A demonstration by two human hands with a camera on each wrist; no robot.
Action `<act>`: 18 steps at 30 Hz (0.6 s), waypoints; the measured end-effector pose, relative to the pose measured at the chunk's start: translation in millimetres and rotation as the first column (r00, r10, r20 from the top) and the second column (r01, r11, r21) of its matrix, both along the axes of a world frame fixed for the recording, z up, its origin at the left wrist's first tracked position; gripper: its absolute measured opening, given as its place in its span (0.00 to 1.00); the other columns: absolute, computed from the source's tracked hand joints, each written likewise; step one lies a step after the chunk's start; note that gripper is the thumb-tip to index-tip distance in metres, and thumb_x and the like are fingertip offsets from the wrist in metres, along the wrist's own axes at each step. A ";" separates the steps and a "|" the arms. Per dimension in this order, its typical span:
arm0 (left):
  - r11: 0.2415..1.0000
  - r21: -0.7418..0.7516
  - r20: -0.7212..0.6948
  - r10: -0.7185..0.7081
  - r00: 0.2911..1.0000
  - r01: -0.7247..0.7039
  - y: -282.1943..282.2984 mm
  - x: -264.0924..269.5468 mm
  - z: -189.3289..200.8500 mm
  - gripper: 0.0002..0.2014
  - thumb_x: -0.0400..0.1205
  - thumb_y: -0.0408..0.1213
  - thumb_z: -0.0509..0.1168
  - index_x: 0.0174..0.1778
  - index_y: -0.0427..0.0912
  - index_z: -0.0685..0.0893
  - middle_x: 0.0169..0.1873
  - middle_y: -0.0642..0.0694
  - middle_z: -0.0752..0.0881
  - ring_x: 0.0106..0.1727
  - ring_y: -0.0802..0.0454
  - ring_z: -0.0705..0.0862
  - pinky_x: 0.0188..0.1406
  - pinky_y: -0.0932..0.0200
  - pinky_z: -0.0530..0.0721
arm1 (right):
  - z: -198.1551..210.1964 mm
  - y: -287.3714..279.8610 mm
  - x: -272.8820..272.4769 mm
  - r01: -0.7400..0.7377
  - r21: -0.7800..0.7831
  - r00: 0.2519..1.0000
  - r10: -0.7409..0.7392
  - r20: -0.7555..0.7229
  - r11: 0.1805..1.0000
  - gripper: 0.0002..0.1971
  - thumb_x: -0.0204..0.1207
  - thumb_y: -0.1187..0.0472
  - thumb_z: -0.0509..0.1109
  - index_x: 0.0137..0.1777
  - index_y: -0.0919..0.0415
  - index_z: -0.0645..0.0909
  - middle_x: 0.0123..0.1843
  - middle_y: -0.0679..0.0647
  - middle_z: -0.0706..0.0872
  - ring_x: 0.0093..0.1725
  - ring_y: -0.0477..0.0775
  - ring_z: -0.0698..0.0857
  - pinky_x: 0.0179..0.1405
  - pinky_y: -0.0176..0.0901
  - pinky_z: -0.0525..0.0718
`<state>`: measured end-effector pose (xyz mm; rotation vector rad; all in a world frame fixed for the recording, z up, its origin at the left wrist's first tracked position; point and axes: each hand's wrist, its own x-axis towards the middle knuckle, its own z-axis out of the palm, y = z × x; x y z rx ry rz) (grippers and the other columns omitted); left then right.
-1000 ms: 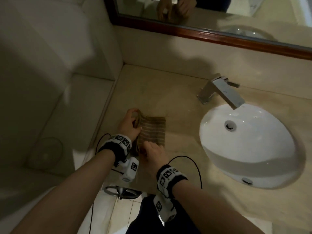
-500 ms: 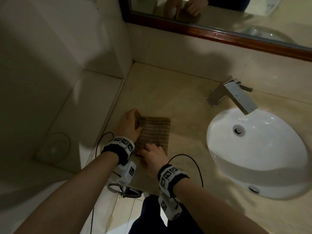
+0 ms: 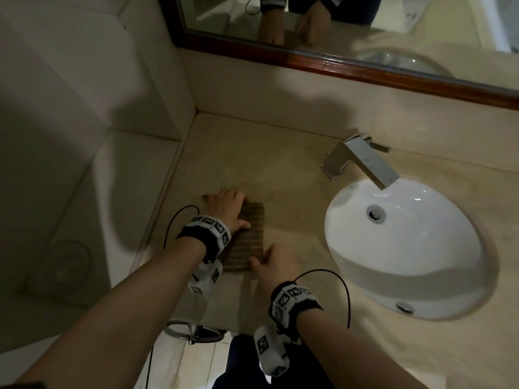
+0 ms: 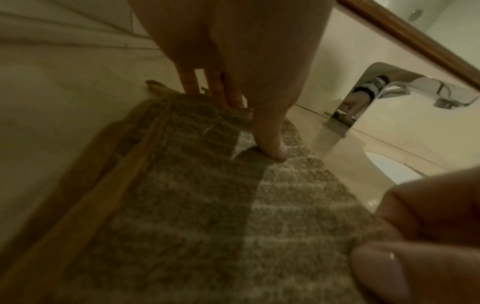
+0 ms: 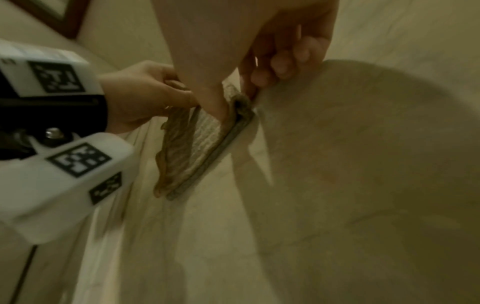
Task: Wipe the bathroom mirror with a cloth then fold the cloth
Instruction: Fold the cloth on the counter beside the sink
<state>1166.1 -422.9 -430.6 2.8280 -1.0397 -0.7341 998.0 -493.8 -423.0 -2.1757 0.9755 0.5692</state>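
Observation:
A brown ribbed cloth point(image 3: 248, 240) lies folded into a narrow strip on the beige counter point(image 3: 280, 164), left of the basin. My left hand point(image 3: 227, 206) lies on its far end; in the left wrist view the fingers point straight down at the far edge and the thumb presses on the top layer point(image 4: 207, 205). My right hand point(image 3: 269, 262) is at the near right corner. There the right wrist view shows its thumb on top and curled fingers at the edge, pinching the cloth point(image 5: 205, 139). The wood-framed mirror point(image 3: 435, 37) hangs above and reflects both hands.
A white oval basin point(image 3: 393, 248) is set in the counter to the right, with a square chrome faucet point(image 3: 362, 158) behind it. A tiled wall and ledge point(image 3: 126, 178) close off the left side. A chrome ring point(image 3: 193, 329) hangs below the counter's front edge.
The cloth now shows as a narrower strip. My left hand has come to lie over its far end, and my right hand has shifted from the near left to the near right corner.

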 end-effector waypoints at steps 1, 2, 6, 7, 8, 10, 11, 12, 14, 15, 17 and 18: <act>1.000 0.027 -0.021 0.009 1.000 -0.008 -1.4 2.6 0.8 0.32 0.74 0.56 0.75 0.71 0.50 0.73 0.69 0.47 0.76 0.72 0.45 0.72 0.69 0.45 0.69 | -1.4 1.1 1.0 0.012 0.020 1.000 -0.012 -0.010 1.000 0.15 0.75 0.42 0.67 0.48 0.53 0.73 0.45 0.49 0.83 0.43 0.52 0.81 0.35 0.44 0.76; 0.998 0.065 -0.035 0.007 0.999 -0.005 -2.7 5.1 1.9 0.31 0.74 0.57 0.74 0.70 0.50 0.74 0.68 0.47 0.77 0.71 0.44 0.73 0.69 0.45 0.70 | -2.2 2.2 1.8 0.023 0.033 1.000 -0.023 -0.011 0.999 0.14 0.75 0.43 0.68 0.48 0.53 0.74 0.45 0.50 0.83 0.44 0.53 0.83 0.38 0.44 0.78; 0.984 0.170 -0.090 -0.036 0.995 0.051 -3.1 12.1 7.1 0.27 0.75 0.62 0.71 0.62 0.46 0.80 0.64 0.44 0.79 0.67 0.42 0.75 0.68 0.43 0.74 | 0.2 -0.2 3.9 0.107 0.089 0.991 -0.113 0.065 0.990 0.09 0.74 0.53 0.68 0.45 0.56 0.74 0.41 0.50 0.81 0.41 0.53 0.81 0.36 0.44 0.77; 0.985 0.165 -0.102 -0.023 0.995 0.040 -0.7 11.8 7.8 0.27 0.75 0.62 0.71 0.61 0.46 0.80 0.64 0.44 0.78 0.67 0.42 0.75 0.68 0.44 0.75 | 0.6 -2.5 3.1 0.149 0.126 0.982 -0.161 0.097 0.981 0.07 0.74 0.55 0.68 0.45 0.56 0.73 0.39 0.50 0.80 0.39 0.52 0.79 0.33 0.43 0.74; 0.989 0.149 -0.108 0.000 0.994 0.016 2.5 10.4 7.9 0.27 0.75 0.62 0.71 0.62 0.46 0.80 0.64 0.43 0.78 0.67 0.42 0.75 0.68 0.44 0.75 | 1.2 -5.2 1.9 0.190 0.157 0.968 -0.211 0.136 0.969 0.07 0.74 0.56 0.68 0.44 0.56 0.73 0.38 0.50 0.79 0.37 0.51 0.78 0.31 0.42 0.72; 0.994 0.067 -0.164 0.096 0.982 -0.086 9.2 4.4 8.9 0.30 0.75 0.59 0.73 0.67 0.44 0.79 0.66 0.42 0.78 0.67 0.41 0.76 0.68 0.46 0.76 | 1.8 -12.2 -2.0 0.249 0.195 0.938 -0.287 0.194 0.949 0.07 0.74 0.57 0.69 0.44 0.56 0.72 0.36 0.49 0.77 0.35 0.50 0.77 0.30 0.41 0.70; 0.986 0.021 -0.238 0.168 0.957 -0.168 12.0 -0.3 10.7 0.32 0.75 0.56 0.75 0.70 0.43 0.78 0.68 0.41 0.79 0.68 0.41 0.77 0.68 0.46 0.77 | 2.2 -16.7 -3.6 0.279 0.218 0.924 -0.323 0.205 0.935 0.07 0.75 0.58 0.69 0.44 0.56 0.71 0.35 0.49 0.77 0.35 0.50 0.77 0.31 0.41 0.71; 0.965 -0.025 -0.318 0.238 0.918 -0.259 13.9 -6.3 13.5 0.33 0.75 0.53 0.76 0.72 0.41 0.78 0.68 0.40 0.81 0.68 0.41 0.79 0.69 0.46 0.78 | 1.7 -21.6 -5.7 0.314 0.248 0.907 -0.366 0.208 0.917 0.07 0.75 0.60 0.69 0.45 0.56 0.71 0.35 0.49 0.77 0.36 0.51 0.77 0.33 0.41 0.72; 0.906 -0.071 -0.449 0.345 0.824 -0.418 18.0 -20.0 14.4 0.30 0.74 0.49 0.78 0.69 0.39 0.81 0.65 0.40 0.84 0.65 0.41 0.83 0.67 0.47 0.81 | -0.6 -32.1 -10.4 0.407 0.328 0.860 -0.478 0.176 0.853 0.07 0.75 0.62 0.71 0.46 0.56 0.73 0.36 0.48 0.79 0.38 0.51 0.79 0.33 0.40 0.74; 0.874 -0.086 -0.490 0.381 0.784 -0.478 19.7 -27.5 14.5 0.29 0.74 0.48 0.78 0.67 0.38 0.82 0.63 0.40 0.86 0.64 0.41 0.84 0.66 0.47 0.82 | -1.2 -36.7 -12.7 0.454 0.369 0.833 -0.534 0.148 0.811 0.08 0.74 0.62 0.73 0.47 0.56 0.76 0.38 0.49 0.82 0.39 0.50 0.81 0.34 0.39 0.75; 0.814 -0.111 -0.568 0.419 0.708 -0.570 23.2 -40.5 13.9 0.28 0.72 0.49 0.79 0.65 0.39 0.84 0.61 0.41 0.87 0.62 0.42 0.85 0.64 0.47 0.84 | -2.1 -44.6 -17.1 0.504 0.438 0.793 -0.600 0.107 0.745 0.06 0.73 0.62 0.75 0.45 0.57 0.81 0.38 0.51 0.86 0.38 0.50 0.84 0.36 0.38 0.79; 0.789 -0.125 -0.603 0.421 0.678 -0.601 24.1 -47.3 14.8 0.27 0.73 0.48 0.79 0.64 0.38 0.85 0.60 0.41 0.88 0.62 0.42 0.85 0.63 0.48 0.84 | -1.9 -47.7 -19.7 0.514 0.482 0.772 -0.628 0.101 0.710 0.03 0.73 0.63 0.75 0.42 0.59 0.83 0.36 0.53 0.86 0.37 0.52 0.85 0.35 0.38 0.80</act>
